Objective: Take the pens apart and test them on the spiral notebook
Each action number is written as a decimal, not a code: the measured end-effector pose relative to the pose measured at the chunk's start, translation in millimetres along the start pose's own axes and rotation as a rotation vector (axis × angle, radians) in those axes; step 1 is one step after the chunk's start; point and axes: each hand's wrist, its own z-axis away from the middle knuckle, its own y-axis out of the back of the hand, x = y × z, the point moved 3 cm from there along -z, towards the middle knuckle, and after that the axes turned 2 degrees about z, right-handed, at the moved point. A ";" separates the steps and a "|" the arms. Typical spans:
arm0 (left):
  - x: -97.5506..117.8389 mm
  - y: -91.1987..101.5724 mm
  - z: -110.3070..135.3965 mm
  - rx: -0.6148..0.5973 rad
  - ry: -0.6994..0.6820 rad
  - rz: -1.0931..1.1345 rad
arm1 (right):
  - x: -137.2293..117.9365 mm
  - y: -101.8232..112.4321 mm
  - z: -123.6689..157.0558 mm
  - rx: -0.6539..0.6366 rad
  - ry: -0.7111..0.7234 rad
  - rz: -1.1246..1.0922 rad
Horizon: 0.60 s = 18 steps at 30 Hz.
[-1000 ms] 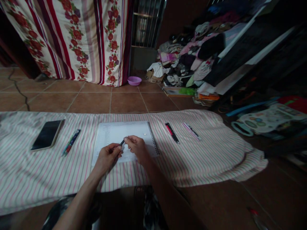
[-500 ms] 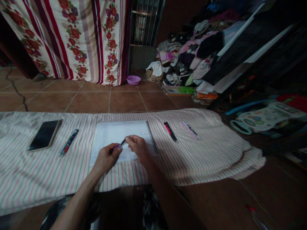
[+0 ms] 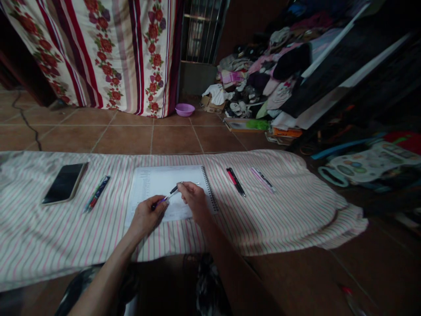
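Head view: just below and left of the frame's centre, the left hand [image 3: 148,215] pinches a pen [image 3: 161,202] by its purple part, the right hand [image 3: 194,198] by its black end. Beneath them lies a notebook [image 3: 164,177]

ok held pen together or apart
Apart: a pale rod shows between the purple barrel in the left hand and the black section in the right hand.
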 end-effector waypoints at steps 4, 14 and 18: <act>0.7 -0.7 1.0 0.020 0.028 0.026 | -4.0 4.5 1.0 0.040 0.030 0.008; 2.8 4.0 0.4 0.008 -0.010 -0.047 | -4.9 8.9 -1.4 0.079 0.019 0.045; 1.6 6.3 -0.4 0.009 -0.033 -0.107 | -2.0 11.9 -4.1 0.105 0.011 0.031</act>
